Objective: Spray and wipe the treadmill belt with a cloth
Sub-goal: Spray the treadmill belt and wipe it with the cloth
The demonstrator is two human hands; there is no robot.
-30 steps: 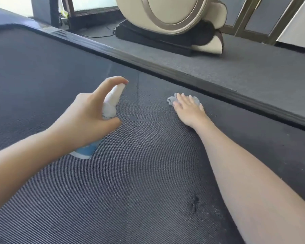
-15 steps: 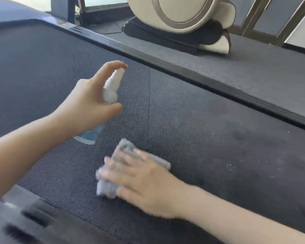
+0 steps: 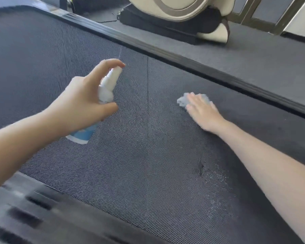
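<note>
- Right hand (image 3: 201,111) flat, fingers straight, presses cloth (image 3: 182,100) on treadmill belt (image 3: 148,164) near its far edge.
- Left hand (image 3: 81,103) curls round spray bottle (image 3: 106,92), index finger on nozzle; bottle's long axis tilts toward far edge, left of cloth.

- The left hand (image 3: 81,103) grips a spray bottle (image 3: 105,93), index finger bent over its white nozzle, blue base poking out below the palm.
- The right hand (image 3: 202,111) lies flat, fingers straight, on a pale cloth (image 3: 183,100) that shows past the fingertips.
- Both are over the dark woven treadmill belt (image 3: 144,164); a dark smudge (image 3: 200,167) sits on it below the right wrist.
- Beyond the hands runs the black side rail (image 3: 183,59), then a beige machine (image 3: 183,13).
</note>
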